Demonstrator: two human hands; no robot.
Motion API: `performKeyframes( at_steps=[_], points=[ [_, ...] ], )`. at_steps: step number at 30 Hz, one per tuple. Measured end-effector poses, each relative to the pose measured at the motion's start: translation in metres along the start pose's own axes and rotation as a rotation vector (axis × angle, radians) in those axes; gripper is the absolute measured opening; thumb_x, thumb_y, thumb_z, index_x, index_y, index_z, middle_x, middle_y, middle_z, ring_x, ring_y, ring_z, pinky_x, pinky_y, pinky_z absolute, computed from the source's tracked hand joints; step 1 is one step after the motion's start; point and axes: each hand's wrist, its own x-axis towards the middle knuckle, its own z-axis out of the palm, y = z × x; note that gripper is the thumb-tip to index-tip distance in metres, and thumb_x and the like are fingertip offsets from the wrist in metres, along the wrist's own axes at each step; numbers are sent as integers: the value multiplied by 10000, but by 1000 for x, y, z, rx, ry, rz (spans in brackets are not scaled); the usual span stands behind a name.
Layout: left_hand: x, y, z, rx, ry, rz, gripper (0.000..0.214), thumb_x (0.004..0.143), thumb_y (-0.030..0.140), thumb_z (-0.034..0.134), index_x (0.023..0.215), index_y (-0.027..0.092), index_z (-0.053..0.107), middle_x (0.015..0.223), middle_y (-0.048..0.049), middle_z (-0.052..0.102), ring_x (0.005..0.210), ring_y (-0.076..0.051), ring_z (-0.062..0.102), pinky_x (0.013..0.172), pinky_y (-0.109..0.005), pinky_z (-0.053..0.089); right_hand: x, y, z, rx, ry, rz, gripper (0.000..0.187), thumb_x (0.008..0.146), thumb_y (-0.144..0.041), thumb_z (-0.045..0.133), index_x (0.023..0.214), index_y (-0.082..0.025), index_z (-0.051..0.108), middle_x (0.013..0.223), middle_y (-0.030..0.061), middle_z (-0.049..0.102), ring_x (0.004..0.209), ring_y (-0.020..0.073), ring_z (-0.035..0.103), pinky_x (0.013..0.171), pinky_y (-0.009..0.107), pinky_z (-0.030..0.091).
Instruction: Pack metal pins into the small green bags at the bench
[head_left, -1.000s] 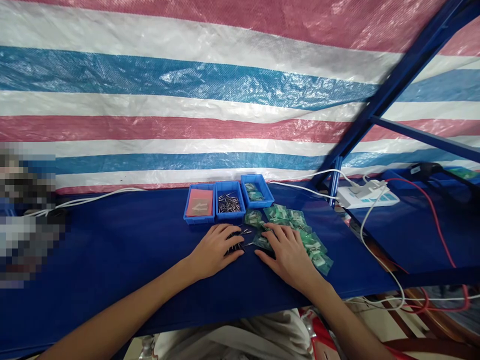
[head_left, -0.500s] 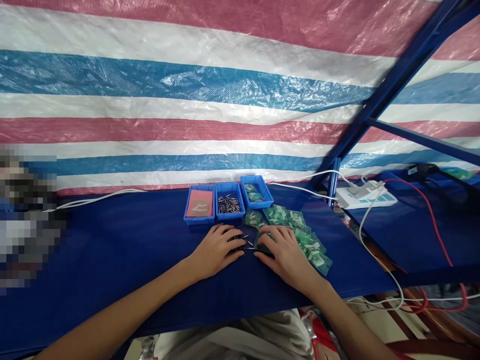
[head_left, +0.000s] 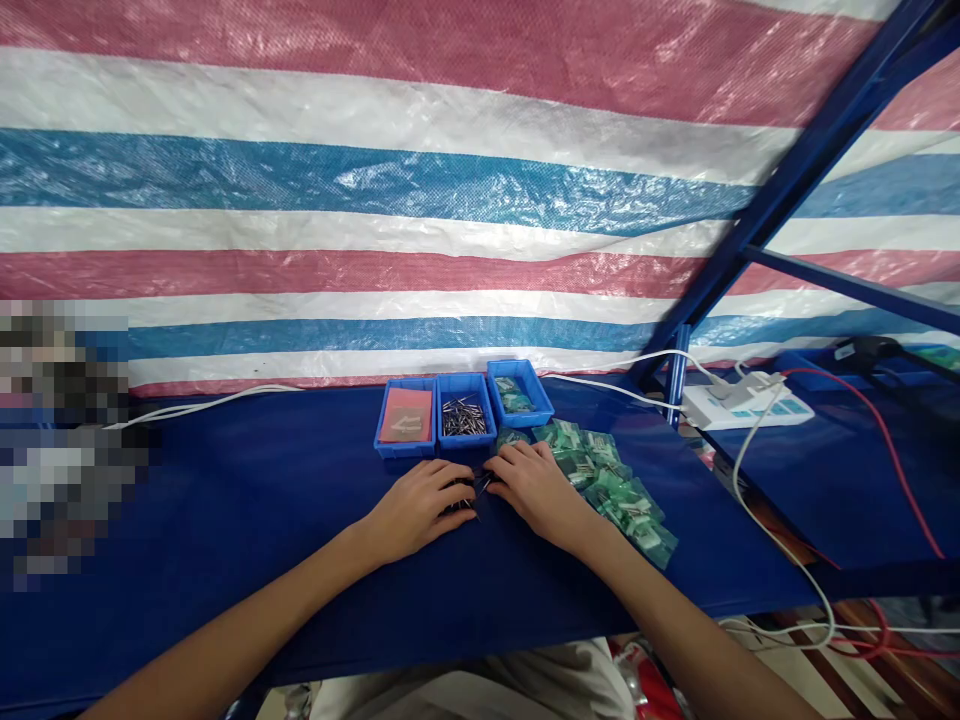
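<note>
My left hand (head_left: 420, 508) rests on the blue table, its fingers curled around a bunch of thin dark metal pins that show between the fingers. Just to its right, my right hand (head_left: 534, 490) has thumb and fingertips together on some of the metal pins (head_left: 484, 482); how many it grips is hidden. Behind the hands, a blue bin (head_left: 466, 442) holds many similar pins (head_left: 463, 416). Beside my right hand lies a spread of small green-tinted plastic bags (head_left: 626, 505) with pale parts inside.
Left of the pin bin stands a blue bin with pink sheets (head_left: 411, 402); to the right, another holds green bags (head_left: 514, 394). A white power strip (head_left: 750, 405) with cables lies at right, near a blue metal frame (head_left: 780, 190). Striped sheeting (head_left: 375, 180) hangs behind.
My right hand has moved left, close to my left hand, and its fingertips now meet at the pins. The view has shifted slightly.
</note>
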Motion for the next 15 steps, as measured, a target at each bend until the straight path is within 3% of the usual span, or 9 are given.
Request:
performKeyframes(
  at_steps=[6,11,13,15],
  points=[
    [-7,-9,-2,9,7,-37,230,1113,375,561,1234,227,688,1380,-93,655,1205,-229,664,1047,-387,542,17,-6,0,91,-29,-44,108,1084,-160,572,1090,-203,670,1055,72,695,980,239,654,875,378,431],
    [-8,-7,-8,22,8,-69,235,1111,366,564,1248,230,698,1335,-94,668,1172,-235,662,1017,-380,541,13,12,-17,246,31,5,100,1098,-245,579,1087,-226,677,1035,48,708,961,225,664,838,347,459],
    [-7,-3,-12,6,-26,-58,281,1110,387,564,1327,256,685,1403,-95,643,1249,-251,630,1057,-397,520,8,20,-26,300,-29,37,93,1078,-281,618,1031,-240,687,987,33,712,882,214,662,741,324,452],
    [-5,0,-15,3,-55,-39,356,1104,419,574,1428,290,645,1476,-93,612,1315,-271,592,1101,-432,491,4,21,-31,289,-99,25,89,1044,-278,671,965,-244,697,930,23,716,858,218,668,740,328,447]
  ],
)
